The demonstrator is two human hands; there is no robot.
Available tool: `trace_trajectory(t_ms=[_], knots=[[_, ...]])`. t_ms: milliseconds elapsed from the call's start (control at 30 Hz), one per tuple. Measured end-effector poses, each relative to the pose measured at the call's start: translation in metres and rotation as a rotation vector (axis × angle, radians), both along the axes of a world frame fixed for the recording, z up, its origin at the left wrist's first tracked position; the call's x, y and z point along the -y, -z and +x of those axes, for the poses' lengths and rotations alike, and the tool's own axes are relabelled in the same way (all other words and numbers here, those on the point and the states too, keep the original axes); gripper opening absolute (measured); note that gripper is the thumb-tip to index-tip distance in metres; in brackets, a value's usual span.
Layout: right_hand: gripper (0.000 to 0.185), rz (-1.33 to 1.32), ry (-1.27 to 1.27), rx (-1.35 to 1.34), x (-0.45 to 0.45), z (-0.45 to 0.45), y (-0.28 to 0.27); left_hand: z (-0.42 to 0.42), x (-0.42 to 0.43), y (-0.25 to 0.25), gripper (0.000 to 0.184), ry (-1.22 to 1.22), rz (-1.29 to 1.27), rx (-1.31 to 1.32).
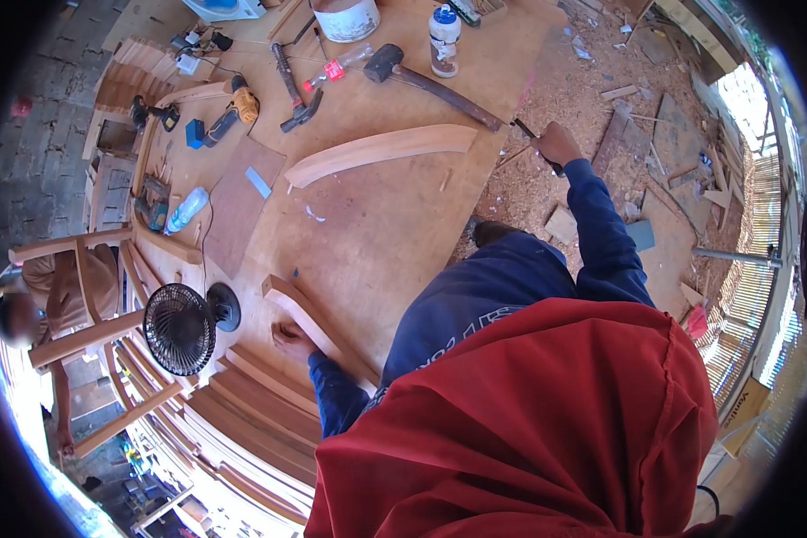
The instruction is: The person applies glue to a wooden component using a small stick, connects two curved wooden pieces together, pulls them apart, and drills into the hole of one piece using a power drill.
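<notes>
My right hand (557, 146) is closed around a thin dark tool (524, 128), reaching out past the right edge of the work table. Its exact kind is too small to tell. The handle end of a mallet (448, 99) lies close to the tool's tip. On the other side, my left hand (293, 342) has its fingers curled, right beside a curved wooden piece (318, 327). Whether it grips anything is hidden. A wider curved board (381, 154) lies flat in the middle of the table (359, 229).
A claw hammer (289, 85), plastic bottle (339, 67), glue bottle (444, 40), white bucket (347, 20) and yellow drill (235, 109) lie across the table's far side. A black fan (181, 329) stands at left near another person (72, 287). Stacked wooden strips (251, 412) lie nearby; shavings cover the floor (547, 193).
</notes>
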State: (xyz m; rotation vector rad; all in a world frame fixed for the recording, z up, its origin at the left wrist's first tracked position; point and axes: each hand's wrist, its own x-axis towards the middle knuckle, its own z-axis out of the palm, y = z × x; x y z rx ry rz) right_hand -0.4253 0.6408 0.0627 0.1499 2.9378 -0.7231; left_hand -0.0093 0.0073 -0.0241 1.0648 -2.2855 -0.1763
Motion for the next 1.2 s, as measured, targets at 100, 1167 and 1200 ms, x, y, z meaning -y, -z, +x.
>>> trace_trajectory(t_ms=[100, 1167, 1200], knots=[[0.037, -0.061, 0.040, 0.030, 0.002, -0.005, 0.007, -0.001, 0.000, -0.001, 0.036, 0.008, 0.010, -0.011], [0.021, 0.565, -0.561, -0.130, 0.018, -0.018, -0.064, -0.003, -0.008, -0.008, 0.036, -0.008, 0.034, -0.021], [0.021, 0.558, -0.571, -0.145, 0.014, -0.017, -0.059, -0.002, -0.007, -0.008, 0.036, -0.009, 0.025, -0.008]])
